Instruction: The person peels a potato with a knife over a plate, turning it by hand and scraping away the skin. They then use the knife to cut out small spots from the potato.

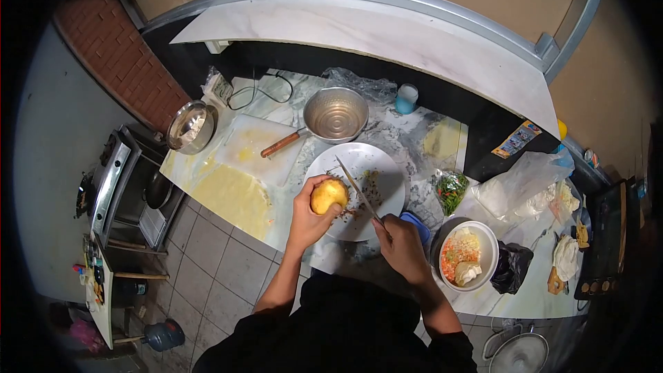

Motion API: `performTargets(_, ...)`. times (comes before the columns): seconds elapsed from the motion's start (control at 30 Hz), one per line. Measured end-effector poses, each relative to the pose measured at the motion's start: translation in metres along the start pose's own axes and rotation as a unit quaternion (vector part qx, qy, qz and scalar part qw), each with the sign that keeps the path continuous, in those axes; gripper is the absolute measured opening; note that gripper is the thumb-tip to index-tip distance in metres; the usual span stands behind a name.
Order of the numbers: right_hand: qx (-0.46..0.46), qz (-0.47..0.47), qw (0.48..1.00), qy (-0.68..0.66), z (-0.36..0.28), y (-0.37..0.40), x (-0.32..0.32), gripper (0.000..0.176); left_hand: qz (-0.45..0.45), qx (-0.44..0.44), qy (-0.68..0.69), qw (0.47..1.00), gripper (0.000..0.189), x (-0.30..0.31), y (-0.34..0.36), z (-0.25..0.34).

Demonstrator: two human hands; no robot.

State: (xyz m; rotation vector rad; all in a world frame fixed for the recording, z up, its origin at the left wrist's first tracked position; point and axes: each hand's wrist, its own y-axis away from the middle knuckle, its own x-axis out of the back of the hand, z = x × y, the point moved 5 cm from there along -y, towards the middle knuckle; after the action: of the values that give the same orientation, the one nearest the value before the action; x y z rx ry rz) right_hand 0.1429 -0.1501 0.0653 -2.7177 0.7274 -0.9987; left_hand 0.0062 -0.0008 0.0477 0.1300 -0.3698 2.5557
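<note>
My left hand (311, 217) is wrapped round a yellow, mostly peeled potato (327, 197), held above a large white plate (388, 166). In my right hand (402, 245) is a knife (357, 186), its blade slanting up and to the left, a little apart from the potato. Dark peelings and scraps (371, 183) are scattered over the plate below. Behind the plate stands a metal saucepan (336, 116) with a wooden handle. Right of my right hand sits a white bowl (488, 252) with diced orange and pale food and a creamy dollop.
A white cutting board (255, 141) lies left of the plate, with a metal bowl (191, 128) beyond it. A bag of green herbs and red peppers (450, 192), a black bag (512, 267) and a blue cup (407, 98) stand about. A raised shelf (373, 26) borders the back.
</note>
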Motion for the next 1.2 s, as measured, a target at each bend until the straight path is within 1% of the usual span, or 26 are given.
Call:
performTargets(0.07, 0.008, -0.006, 1.0, 0.002, -0.004, -0.003, 0.001, 0.027, -0.04, 0.062, 0.107, 0.992, 0.055, -0.001, 0.002, -0.016)
performTargets(0.1, 0.005, -0.005, 1.0, 0.001, -0.002, -0.004, 0.001, 0.027, -0.042, 0.063, 0.106, 0.991, 0.055, 0.001, 0.003, -0.016)
performTargets(0.17, 0.035, -0.001, 0.999, 0.001, -0.003, -0.007, 0.0, 0.026, -0.113, 0.042, 0.183, 0.976, 0.05, -0.005, 0.009, -0.012)
performTargets(0.2, 0.034, -0.002, 0.999, 0.0, -0.004, -0.008, 0.001, 0.026, -0.114, 0.044, 0.182, 0.976, 0.05, -0.007, 0.009, -0.008)
performTargets(0.27, 0.007, -0.003, 1.0, 0.007, -0.006, -0.01, 0.003, 0.025, -0.118, -0.004, 0.102, 0.988, 0.045, -0.013, 0.009, 0.009)
performTargets(0.3, 0.004, -0.003, 1.0, 0.006, -0.006, -0.011, 0.003, 0.025, -0.12, -0.002, 0.102, 0.987, 0.045, -0.012, 0.009, 0.008)
performTargets(0.37, 0.033, -0.002, 0.999, 0.001, -0.009, -0.01, 0.002, 0.022, -0.169, 0.13, 0.18, 0.96, 0.039, -0.016, 0.014, -0.006)
performTargets(0.4, 0.029, 0.0, 1.0, 0.001, -0.01, -0.01, 0.001, 0.022, -0.173, 0.132, 0.179, 0.959, 0.039, -0.019, 0.015, -0.008)
performTargets(0.47, 0.045, 0.001, 0.999, 0.006, -0.014, -0.009, -0.002, 0.019, -0.151, 0.156, 0.305, 0.927, 0.035, -0.024, 0.016, -0.011)
performTargets(0.5, 0.042, 0.004, 0.999, 0.007, -0.015, -0.009, -0.003, 0.019, -0.155, 0.157, 0.305, 0.926, 0.035, -0.028, 0.016, -0.013)
performTargets(0.57, 0.009, -0.029, 0.999, 0.02, -0.017, -0.008, -0.006, 0.019, -0.096, 0.183, 0.298, 0.932, 0.033, -0.029, 0.016, -0.019)
performTargets(0.7, -0.013, -0.014, 1.0, -0.004, -0.006, -0.009, -0.009, 0.017, -0.097, 0.206, 0.304, 0.925, 0.034, -0.033, 0.016, -0.022)
performTargets(0.77, -0.068, -0.023, 0.997, -0.011, 0.007, -0.012, -0.006, 0.017, -0.125, 0.248, 0.377, 0.884, 0.041, -0.04, 0.022, -0.028)
performTargets(0.8, -0.069, -0.024, 0.997, -0.012, 0.007, -0.013, -0.006, 0.017, -0.124, 0.25, 0.376, 0.884, 0.041, -0.041, 0.023, -0.029)
performTargets(0.87, -0.028, 0.006, 0.999, -0.023, 0.005, -0.015, -0.004, 0.023, -0.091, 0.278, 0.379, 0.878, 0.045, -0.043, 0.026, -0.034)
performTargets(0.9, -0.029, 0.006, 0.999, -0.022, 0.004, -0.013, -0.006, 0.023, -0.091, 0.279, 0.379, 0.877, 0.045, -0.046, 0.027, -0.037)
performTargets(0.97, 0.031, -0.001, 0.999, -0.041, -0.007, -0.01, -0.016, 0.023, -0.042, 0.318, 0.355, 0.878, 0.053, -0.048, 0.031, -0.048)
performTargets(1.07, 0.026, -0.023, 0.999, -0.024, -0.006, -0.01, -0.026, 0.023, -0.06, 0.339, 0.332, 0.878, 0.054, -0.048, 0.038, -0.052)
performTargets(1.2, 0.01, -0.043, 0.999, -0.029, 0.004, -0.016, -0.03, 0.021, -0.042, 0.33, 0.305, 0.893, 0.054, -0.05, 0.042, -0.043)
